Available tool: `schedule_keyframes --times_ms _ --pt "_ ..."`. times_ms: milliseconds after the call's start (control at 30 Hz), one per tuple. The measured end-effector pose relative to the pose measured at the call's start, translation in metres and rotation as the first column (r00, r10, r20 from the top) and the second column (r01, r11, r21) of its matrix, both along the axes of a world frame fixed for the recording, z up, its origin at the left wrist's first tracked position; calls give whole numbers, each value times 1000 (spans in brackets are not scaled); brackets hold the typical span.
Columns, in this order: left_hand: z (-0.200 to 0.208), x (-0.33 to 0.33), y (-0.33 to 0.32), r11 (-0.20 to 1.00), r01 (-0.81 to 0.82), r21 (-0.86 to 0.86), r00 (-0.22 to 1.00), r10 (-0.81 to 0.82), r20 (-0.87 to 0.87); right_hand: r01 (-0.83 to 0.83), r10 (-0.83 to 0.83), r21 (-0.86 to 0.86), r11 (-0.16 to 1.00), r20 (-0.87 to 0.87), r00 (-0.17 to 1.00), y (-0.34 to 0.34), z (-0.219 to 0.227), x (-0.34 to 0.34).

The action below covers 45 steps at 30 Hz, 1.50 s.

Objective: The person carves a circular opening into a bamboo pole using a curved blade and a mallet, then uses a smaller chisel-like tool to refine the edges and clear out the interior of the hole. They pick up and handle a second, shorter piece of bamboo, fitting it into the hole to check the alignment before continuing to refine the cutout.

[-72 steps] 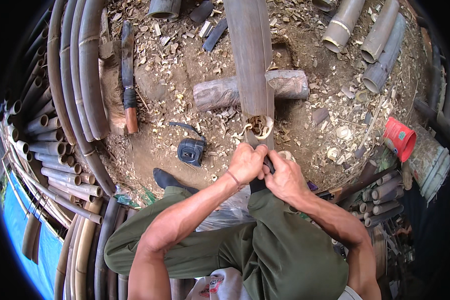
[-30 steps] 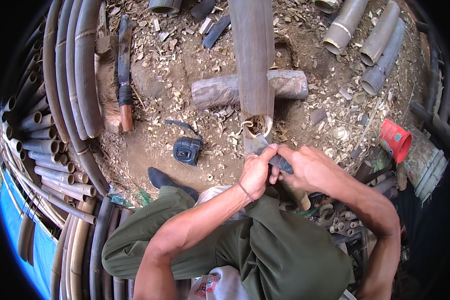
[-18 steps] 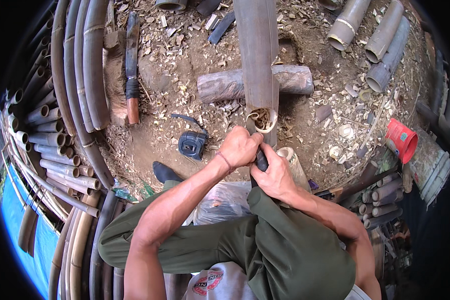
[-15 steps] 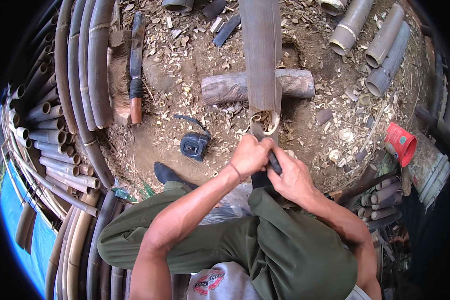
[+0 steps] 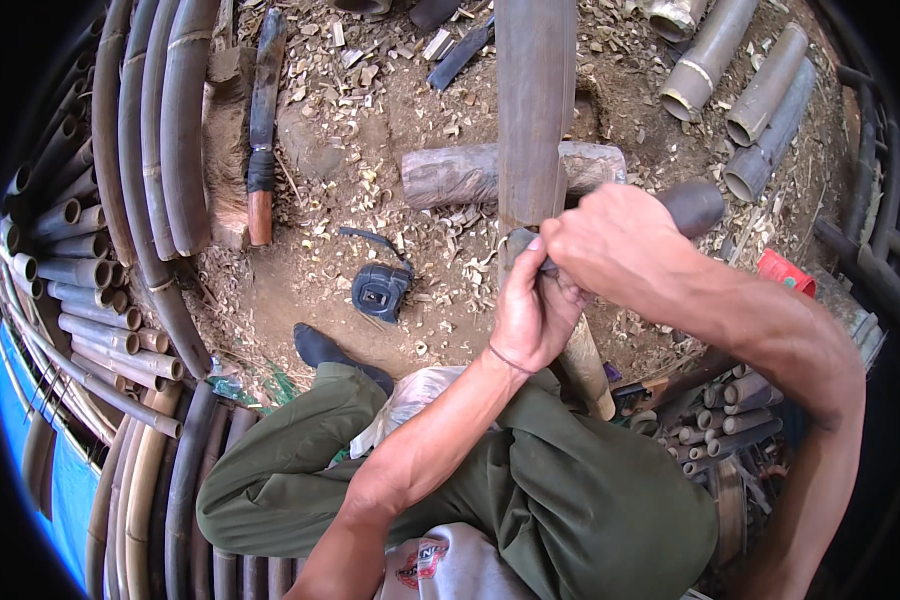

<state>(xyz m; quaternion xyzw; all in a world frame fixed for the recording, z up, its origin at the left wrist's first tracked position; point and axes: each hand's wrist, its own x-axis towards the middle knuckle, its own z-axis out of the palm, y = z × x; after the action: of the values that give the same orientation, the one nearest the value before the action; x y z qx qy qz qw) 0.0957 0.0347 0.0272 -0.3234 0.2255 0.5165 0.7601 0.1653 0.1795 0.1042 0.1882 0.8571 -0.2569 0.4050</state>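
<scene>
A long grey-brown bamboo pole [image 5: 533, 110] lies pointing away from me, its near end at my hands. My right hand [image 5: 615, 235] is closed round a knife, whose dark rounded handle end [image 5: 695, 207] sticks out to the right. Against the grey blade [image 5: 519, 243] at the pole's end presses the thumb of my left hand [image 5: 535, 315]; its fingers curl underneath. The pole's opening is mostly hidden by my hands. A round log [image 5: 450, 178] lies crosswise under the pole. Below my hands a paler bamboo piece [image 5: 585, 370] slants toward my knee.
Left of the pole lie a black tape measure [image 5: 378, 292] and a wooden-handled machete [image 5: 261, 150]. Bamboo poles [image 5: 185, 130] and stacked tubes [image 5: 100, 330] line the left. Cut tubes [image 5: 767, 85] and a red container [image 5: 785, 272] lie right. Chips litter the ground.
My right hand has swung up and right, the knife handle turning from toward me to pointing right. My left hand has shifted slightly right and down, its palm now turned up.
</scene>
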Motion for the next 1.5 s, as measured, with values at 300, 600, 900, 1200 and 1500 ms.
schedule_keyframes --times_ms 300,600,900,1200,1500 --pt "4 3 14 829 534 -168 584 -504 -636 629 -633 -67 774 -52 773 -50 -13 48" --pt "10 -15 9 845 535 -24 692 -454 -562 484 -483 19 875 -50 874 -48 9 26" --pt "-13 -20 -13 990 45 131 997 -53 59 -178 179 19 984 -34 983 21 -14 -44" --pt "18 -44 -62 128 992 9 48 -308 -950 740 -744 -107 664 -196 639 -89 -8 66" --pt "31 -102 -89 272 822 -501 -451 -228 -863 739 -904 -527 -419 318 -286 -153 -56 -1"
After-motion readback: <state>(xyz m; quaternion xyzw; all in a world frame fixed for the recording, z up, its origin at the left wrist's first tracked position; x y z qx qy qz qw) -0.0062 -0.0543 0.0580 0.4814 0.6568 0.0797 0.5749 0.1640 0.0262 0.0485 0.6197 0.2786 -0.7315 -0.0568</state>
